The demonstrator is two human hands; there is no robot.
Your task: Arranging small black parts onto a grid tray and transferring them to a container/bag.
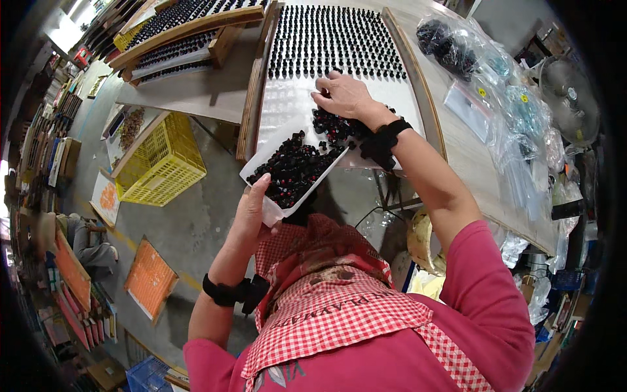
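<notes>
My left hand [249, 208] grips the near end of a white plastic bin [274, 210], its thumb over the rim. Small black parts with red bits [294, 171] fill the bin, which is tilted against the front edge of a white board [277, 108]. Over the board, my right hand [346, 98] is closed, fingertips pinched near the front row of standing black pieces [336, 42]. What those fingertips hold is too small to make out. Beneath my right wrist lies a loose heap of the same black parts [333, 126].
Wooden rails [418, 85] flank the board. Stacked boards of black pieces [176, 46] stand at the far left, above a yellow crate [160, 153]. Clear plastic bags [509, 98] and a fan [568, 98] are at the right. An orange panel [150, 277] sits on the floor.
</notes>
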